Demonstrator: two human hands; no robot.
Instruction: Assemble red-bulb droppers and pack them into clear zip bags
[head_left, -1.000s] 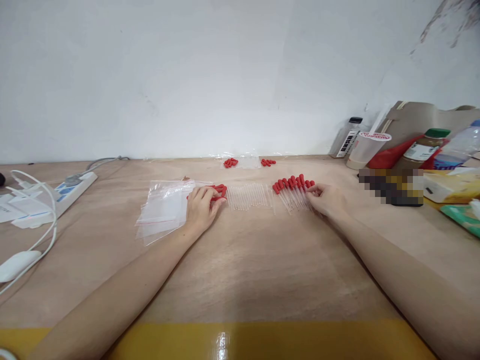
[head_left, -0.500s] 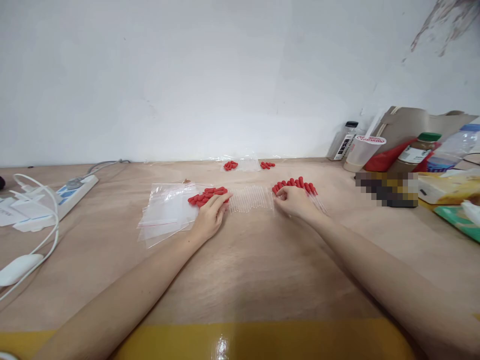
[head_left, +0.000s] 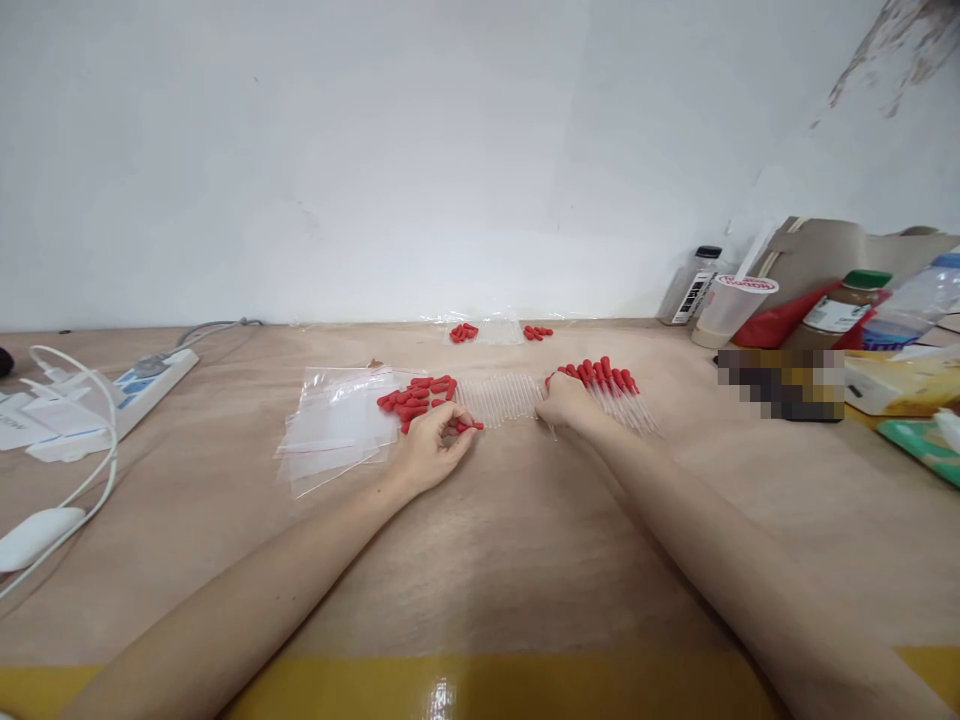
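My left hand (head_left: 433, 447) is curled on the table and pinches a red rubber bulb (head_left: 471, 426) between its fingertips. Behind it lies a loose pile of red bulbs (head_left: 416, 394). A row of clear glass tubes (head_left: 499, 396) lies side by side in the middle. My right hand (head_left: 564, 402) rests at the right end of that row, fingers closed on a clear tube there. To its right lies a bunch of assembled droppers with red bulbs (head_left: 611, 390).
Clear zip bags (head_left: 336, 422) are stacked at the left of the bulbs. More bulbs and tubes (head_left: 498, 330) lie near the wall. A power strip (head_left: 139, 385), cables and a white mouse (head_left: 34, 532) are at the left; bottles, a cup (head_left: 731, 300) and boxes at the right.
My left hand has drawn back from the bulb pile with one red bulb pinched. My right hand slid left from the assembled droppers to the end of the tube row.
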